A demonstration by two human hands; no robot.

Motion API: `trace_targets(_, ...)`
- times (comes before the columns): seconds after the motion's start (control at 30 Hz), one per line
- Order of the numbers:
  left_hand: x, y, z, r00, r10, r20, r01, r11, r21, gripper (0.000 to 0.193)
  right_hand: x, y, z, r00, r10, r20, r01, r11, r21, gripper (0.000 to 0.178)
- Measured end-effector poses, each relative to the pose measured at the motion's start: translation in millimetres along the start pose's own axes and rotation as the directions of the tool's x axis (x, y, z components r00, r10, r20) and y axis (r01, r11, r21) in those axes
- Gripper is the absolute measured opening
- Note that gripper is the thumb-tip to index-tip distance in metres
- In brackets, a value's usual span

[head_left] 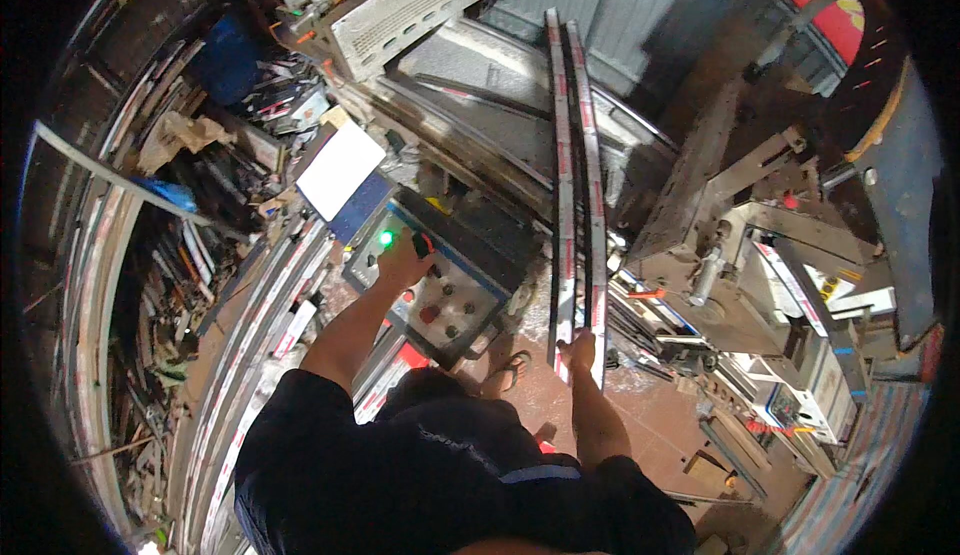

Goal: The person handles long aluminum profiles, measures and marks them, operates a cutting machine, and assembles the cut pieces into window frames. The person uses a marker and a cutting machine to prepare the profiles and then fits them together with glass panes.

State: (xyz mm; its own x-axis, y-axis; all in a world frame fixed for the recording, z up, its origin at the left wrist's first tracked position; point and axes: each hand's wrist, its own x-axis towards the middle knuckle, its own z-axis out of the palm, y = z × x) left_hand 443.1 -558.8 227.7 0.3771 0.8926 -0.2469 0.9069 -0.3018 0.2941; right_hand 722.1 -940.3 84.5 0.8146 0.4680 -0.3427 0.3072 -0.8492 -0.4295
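Left hand (402, 265): over control panel (462, 275), fingers at a dark-and-red knob (423, 245), just beside lit green lamp (386, 239); grip on knob cannot be told. Right hand (577, 351): fingers closed around near end of two long strips (563, 175). Strips run side by side, right of panel, far ends toward corrugated wall (600, 5). White sheet (341, 170) beyond panel, to left.

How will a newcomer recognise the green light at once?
Find the pale-faced control box, below and right of the white sheet. On it, look just above-left of the left hand. The green light glows brightly, unlike the knobs.
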Motion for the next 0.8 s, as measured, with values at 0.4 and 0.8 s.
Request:
trace_targets(0.4, 7, -14, 27, 0.991, 0.09, -0.1, -0.106, 0.981, -0.161, 0.071, -154, 91, 52, 0.954, 0.036, 0.296, -0.038, 0.999, -0.001, 0.057)
trace_targets(0.8, -9, -36, 21, 0.969, 0.13, -0.21, -0.183, 0.949, -0.257, 0.085, -85, 65, 42, 0.914, -0.146, 0.378, 0.177, 0.983, -0.047, 0.057)
